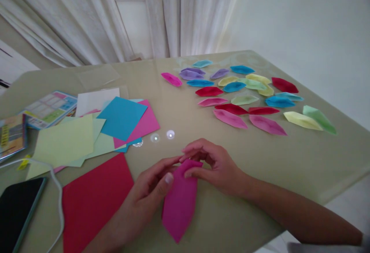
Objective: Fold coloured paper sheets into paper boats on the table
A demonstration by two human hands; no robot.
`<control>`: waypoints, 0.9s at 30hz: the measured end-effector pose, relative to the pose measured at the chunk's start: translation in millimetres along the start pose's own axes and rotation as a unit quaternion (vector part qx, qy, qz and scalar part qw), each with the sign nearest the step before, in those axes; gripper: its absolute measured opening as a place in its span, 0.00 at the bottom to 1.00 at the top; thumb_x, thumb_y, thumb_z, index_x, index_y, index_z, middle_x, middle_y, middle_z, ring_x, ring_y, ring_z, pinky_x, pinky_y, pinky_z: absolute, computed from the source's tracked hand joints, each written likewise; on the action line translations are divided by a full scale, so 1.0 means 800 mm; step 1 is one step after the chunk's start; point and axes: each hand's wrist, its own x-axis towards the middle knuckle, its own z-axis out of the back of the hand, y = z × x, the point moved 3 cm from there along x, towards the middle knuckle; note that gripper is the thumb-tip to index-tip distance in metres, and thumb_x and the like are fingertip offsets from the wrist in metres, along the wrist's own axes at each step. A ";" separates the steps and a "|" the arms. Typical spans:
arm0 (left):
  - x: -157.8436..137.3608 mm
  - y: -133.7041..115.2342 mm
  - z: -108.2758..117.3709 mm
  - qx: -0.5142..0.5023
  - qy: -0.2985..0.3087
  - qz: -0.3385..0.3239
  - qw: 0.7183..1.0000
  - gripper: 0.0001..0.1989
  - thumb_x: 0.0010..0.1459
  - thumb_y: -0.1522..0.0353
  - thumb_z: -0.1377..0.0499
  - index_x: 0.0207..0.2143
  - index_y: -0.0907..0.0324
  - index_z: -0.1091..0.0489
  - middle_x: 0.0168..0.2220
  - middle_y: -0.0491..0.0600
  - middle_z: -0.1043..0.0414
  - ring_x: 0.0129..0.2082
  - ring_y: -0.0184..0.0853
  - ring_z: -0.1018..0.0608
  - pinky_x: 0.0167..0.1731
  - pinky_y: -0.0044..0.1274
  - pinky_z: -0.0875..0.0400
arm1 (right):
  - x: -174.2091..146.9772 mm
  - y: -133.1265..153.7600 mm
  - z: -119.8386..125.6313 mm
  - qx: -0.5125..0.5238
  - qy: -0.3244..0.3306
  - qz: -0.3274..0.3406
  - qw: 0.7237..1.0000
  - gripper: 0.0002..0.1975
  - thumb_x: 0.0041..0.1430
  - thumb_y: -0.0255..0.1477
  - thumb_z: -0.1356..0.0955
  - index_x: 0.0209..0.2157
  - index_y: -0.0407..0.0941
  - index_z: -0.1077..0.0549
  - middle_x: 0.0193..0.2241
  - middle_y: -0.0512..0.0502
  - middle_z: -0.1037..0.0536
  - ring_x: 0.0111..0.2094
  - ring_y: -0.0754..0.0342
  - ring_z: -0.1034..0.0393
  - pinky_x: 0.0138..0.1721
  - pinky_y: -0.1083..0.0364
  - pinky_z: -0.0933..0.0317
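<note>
A folded piece of magenta paper (180,206), long with a pointed lower end, is held between both hands near the table's front. My left hand (154,189) grips its left edge, thumb on top and fingers behind. My right hand (214,166) pinches the upper end, its thumb lying on the paper and its fingers curled over the top edge. Just left of my left hand lies a red paper sheet (95,203), partly covered by my forearm.
Several folded paper boats (231,118) in many colours spread over the right and back of the table (144,79). At left lie loose square sheets (123,118), printed packs (52,108), a phone (20,210) and a white cable (60,203). Curtains (179,17) hang behind.
</note>
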 end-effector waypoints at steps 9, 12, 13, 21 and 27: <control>-0.006 0.004 -0.020 -0.132 0.101 0.022 0.986 0.29 0.66 0.57 0.33 0.67 0.45 0.34 0.69 0.52 0.33 0.67 0.46 0.28 0.63 0.34 0.30 | -0.004 0.009 0.000 -0.029 -0.002 0.128 0.991 0.18 0.58 0.30 0.19 0.48 0.47 0.21 0.42 0.45 0.19 0.40 0.53 0.21 0.42 0.56 0.24; -0.009 0.010 -0.027 -0.175 0.119 0.042 0.976 0.35 0.59 0.58 0.27 0.66 0.45 0.33 0.66 0.52 0.31 0.60 0.44 0.24 0.58 0.31 0.28 | -0.004 0.017 -0.002 -0.091 0.057 0.174 0.979 0.17 0.61 0.32 0.20 0.51 0.47 0.19 0.44 0.42 0.17 0.45 0.51 0.21 0.46 0.55 0.25; -0.010 0.011 -0.030 -0.184 0.126 0.053 0.973 0.36 0.57 0.58 0.26 0.65 0.45 0.33 0.65 0.51 0.30 0.57 0.42 0.23 0.55 0.29 0.27 | -0.004 0.020 -0.004 -0.111 0.077 0.184 0.974 0.16 0.63 0.31 0.21 0.51 0.47 0.19 0.45 0.42 0.17 0.46 0.52 0.21 0.48 0.55 0.25; -0.012 0.002 -0.037 -0.168 0.160 0.071 0.970 0.39 0.55 0.56 0.25 0.65 0.44 0.36 0.61 0.48 0.29 0.52 0.36 0.23 0.48 0.22 0.27 | -0.013 0.027 -0.011 -0.136 0.131 0.186 0.964 0.04 0.70 0.26 0.27 0.45 0.45 0.19 0.46 0.41 0.19 0.48 0.54 0.23 0.50 0.57 0.27; -0.011 0.010 -0.025 -0.105 0.074 0.068 0.989 0.29 0.67 0.52 0.36 0.66 0.46 0.34 0.55 0.49 0.22 0.47 0.38 0.20 0.45 0.25 0.24 | -0.016 0.023 -0.001 -0.187 0.081 0.228 0.952 0.02 0.70 0.29 0.27 0.42 0.48 0.19 0.52 0.41 0.23 0.51 0.51 0.26 0.51 0.54 0.28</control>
